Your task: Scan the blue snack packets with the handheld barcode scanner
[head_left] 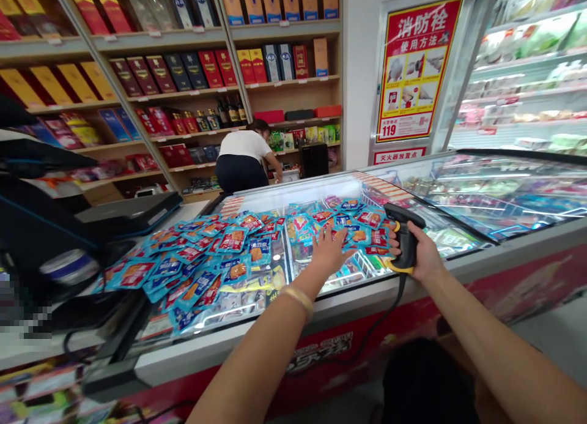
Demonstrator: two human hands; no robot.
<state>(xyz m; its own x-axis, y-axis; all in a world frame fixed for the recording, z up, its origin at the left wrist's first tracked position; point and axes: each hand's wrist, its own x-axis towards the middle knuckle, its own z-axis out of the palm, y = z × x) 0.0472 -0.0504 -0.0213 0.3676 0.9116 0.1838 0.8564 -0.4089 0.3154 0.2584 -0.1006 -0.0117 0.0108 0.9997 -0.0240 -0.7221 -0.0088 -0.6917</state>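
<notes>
My left hand (328, 251) reaches over the freezer's glass top with its fingers spread. Its fingertips are at the near edge of a pile of small blue snack packets (316, 219); whether they touch a packet I cannot tell. In my right hand (427, 256) is a black and yellow barcode scanner (408, 234), held upright by its handle. A cord (389, 311) runs down from the scanner along the freezer front. A larger heap of blue and red packets (197, 259) covers the left part of the glass.
The chest freezer (192, 350) extends to the right, with frozen goods under its glass. Checkout equipment (41, 228) stands at the left. Behind the freezer a person in a white top (243, 152) bends beside shelves of boxes. A fridge (532, 87) is at the right.
</notes>
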